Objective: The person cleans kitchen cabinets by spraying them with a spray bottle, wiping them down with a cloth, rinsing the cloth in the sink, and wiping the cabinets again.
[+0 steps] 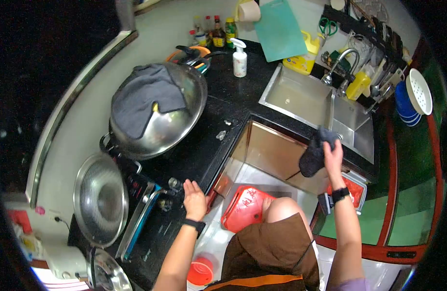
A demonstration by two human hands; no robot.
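My right hand (333, 157) grips a dark cloth (311, 157), which hangs in front of the counter's edge, just below the steel sink (301, 99). Flat and with its fingers extended, my left hand (195, 200) is over the edge of the black counter (177, 169), holding nothing. A grey cloth (143, 99) is draped over the large domed steel lid (180, 121) at the upper left. Small whitish scraps (221, 136) lie on the counter between the lid and the sink.
A white pump bottle (239, 60) stands behind the counter's middle. A faucet (342, 68) rises over the sink. Below are a red stool (245, 208) and a red bucket (200, 270). A strainer (101, 199) is at the left.
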